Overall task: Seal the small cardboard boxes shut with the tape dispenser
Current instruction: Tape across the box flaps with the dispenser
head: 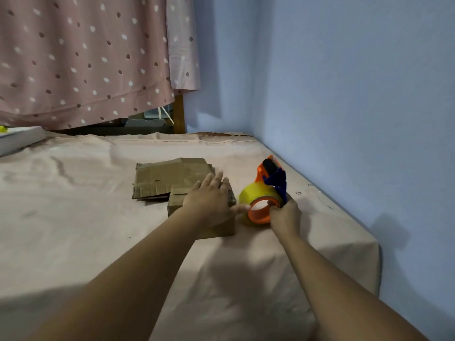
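Both forearms extended: left hand [209, 195] flat on small cardboard box [222, 228], right hand [285, 216] gripping tape dispenser [268, 193].
My left fingers lie straight and spread, palm down on the box top, thumb reaching right to the dispenser. My right fingers curl round its handle, holding it just right of the box, roller end pointing away. Flattened cardboard [170, 175] lies just beyond my left fingertips.
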